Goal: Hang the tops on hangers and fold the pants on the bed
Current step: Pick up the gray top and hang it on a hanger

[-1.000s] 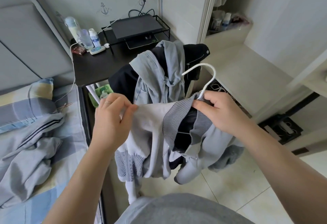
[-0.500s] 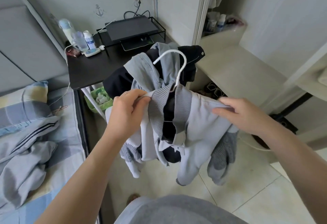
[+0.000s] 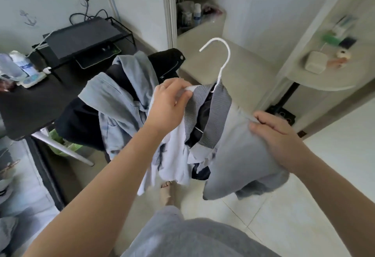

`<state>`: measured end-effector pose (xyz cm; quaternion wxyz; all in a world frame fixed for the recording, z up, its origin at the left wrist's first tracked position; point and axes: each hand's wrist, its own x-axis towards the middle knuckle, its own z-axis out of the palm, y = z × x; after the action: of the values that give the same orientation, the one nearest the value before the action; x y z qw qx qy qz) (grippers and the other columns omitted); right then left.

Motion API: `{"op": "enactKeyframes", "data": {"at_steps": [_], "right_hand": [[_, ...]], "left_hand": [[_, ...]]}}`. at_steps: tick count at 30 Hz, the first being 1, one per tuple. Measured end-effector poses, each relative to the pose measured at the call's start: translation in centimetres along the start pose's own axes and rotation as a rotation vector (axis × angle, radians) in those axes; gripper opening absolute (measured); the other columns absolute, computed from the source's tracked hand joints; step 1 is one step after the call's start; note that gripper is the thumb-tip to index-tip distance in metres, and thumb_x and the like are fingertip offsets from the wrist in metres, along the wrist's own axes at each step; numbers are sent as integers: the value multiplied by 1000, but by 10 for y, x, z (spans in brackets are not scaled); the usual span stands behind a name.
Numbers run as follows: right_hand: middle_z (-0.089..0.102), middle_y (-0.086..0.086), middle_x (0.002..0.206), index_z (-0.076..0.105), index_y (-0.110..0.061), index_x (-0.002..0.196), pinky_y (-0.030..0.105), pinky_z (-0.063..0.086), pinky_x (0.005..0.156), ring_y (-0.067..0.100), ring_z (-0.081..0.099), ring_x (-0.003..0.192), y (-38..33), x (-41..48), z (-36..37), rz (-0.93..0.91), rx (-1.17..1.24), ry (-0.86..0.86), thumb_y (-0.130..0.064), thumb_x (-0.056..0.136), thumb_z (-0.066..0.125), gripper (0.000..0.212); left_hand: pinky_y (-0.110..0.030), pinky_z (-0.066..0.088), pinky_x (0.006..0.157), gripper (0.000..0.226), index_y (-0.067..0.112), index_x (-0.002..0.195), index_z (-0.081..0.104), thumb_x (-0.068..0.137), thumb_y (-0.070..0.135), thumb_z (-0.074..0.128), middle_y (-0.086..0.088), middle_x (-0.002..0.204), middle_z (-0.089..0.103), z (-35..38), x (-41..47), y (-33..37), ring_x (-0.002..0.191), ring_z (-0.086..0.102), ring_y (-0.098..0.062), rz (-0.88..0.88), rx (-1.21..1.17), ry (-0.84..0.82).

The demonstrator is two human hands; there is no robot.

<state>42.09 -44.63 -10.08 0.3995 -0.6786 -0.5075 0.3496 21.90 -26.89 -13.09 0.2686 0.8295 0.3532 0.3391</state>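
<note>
A pale grey top [image 3: 235,155] with a darker ribbed collar hangs on a white hanger [image 3: 222,60], held in the air over the floor. My left hand [image 3: 168,104] pinches the top's left shoulder beside the collar. My right hand [image 3: 278,135] grips the fabric of the right shoulder. The hanger's hook sticks up above the collar. Behind it, a heap of tops [image 3: 121,102], light blue and black, is draped over something hidden. A strip of the bed [image 3: 18,196] shows at the far left.
A black side table [image 3: 30,106] with a laptop stand [image 3: 81,37], bottles and a cable stands at the left. Beyond are a white door frame [image 3: 170,13], a beige ledge [image 3: 233,70] and a shelf [image 3: 316,78] with small items. Tiled floor [image 3: 304,206] lies below.
The view has swung right, off the bed. The top and hanger have risen and moved right. My right hand has slid along the right shoulder and now grips it; my left keeps its pinch.
</note>
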Motion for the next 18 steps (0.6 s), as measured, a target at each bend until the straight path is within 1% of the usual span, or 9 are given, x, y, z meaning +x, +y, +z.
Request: {"op": "enactKeyframes", "data": {"at_steps": [2,4,6,9,11,12,14,16,18], "right_hand": [[48,-11,62,53,-22,67,24,36,61,5,48,60,3,10,1,50,57,122,-34,87,50,24],[47,-9,63,51,-13,73,19,38,56,6,47,59,0,28,2,52,79,246,-35,88,51,27],[44,-10,61,48,-12,74,13,35,51,5,44,55,-12,54,2,14,82,340,-33,91,50,27],[37,-11,60,40,-12,68,16,30,50,4,38,55,-34,102,-2,-38,75,440,-28,93,50,30],[38,-13,60,44,-12,68,16,30,50,3,37,57,-49,139,-7,-49,80,511,-26,93,50,29],[39,-16,59,47,-16,66,15,30,50,1,37,56,-56,157,-10,-56,79,542,-23,94,51,29],[40,-19,55,47,-26,60,12,30,50,-2,37,54,-70,192,-16,-69,69,608,-16,97,52,38],[40,-18,55,47,-20,64,13,31,49,-1,36,53,-82,226,-24,-76,82,681,-15,97,52,33],[38,-14,58,45,-8,69,19,30,49,4,35,55,-95,261,-33,-76,108,745,-14,96,52,29]], "left_hand": [[-38,38,110,25,15,125,62,101,18,58,2,129,60,16,21,-2,127,48,-18,-73,-101,-37],[-32,35,112,33,22,133,56,100,25,59,8,137,53,29,38,-4,134,43,-11,-138,-190,-76],[-28,39,108,32,27,131,56,100,31,59,14,133,53,38,55,-6,130,46,-4,-153,-261,-124],[-22,47,99,25,29,124,59,99,27,60,18,122,59,40,88,-8,118,52,4,-129,-390,-161],[-25,49,98,22,29,121,61,99,24,62,18,116,63,34,116,-10,112,57,5,-120,-449,-187],[-27,50,98,21,29,119,63,99,24,62,19,112,66,29,133,-12,109,59,5,-113,-463,-200],[-31,52,96,17,29,115,64,99,25,62,20,107,68,21,165,-19,106,62,2,-74,-482,-239],[-32,52,94,15,26,114,65,99,27,62,18,107,68,13,197,-26,103,63,0,-6,-484,-280],[-33,52,93,16,23,113,66,98,28,62,18,108,67,9,227,-32,103,63,-1,65,-485,-294]]}}
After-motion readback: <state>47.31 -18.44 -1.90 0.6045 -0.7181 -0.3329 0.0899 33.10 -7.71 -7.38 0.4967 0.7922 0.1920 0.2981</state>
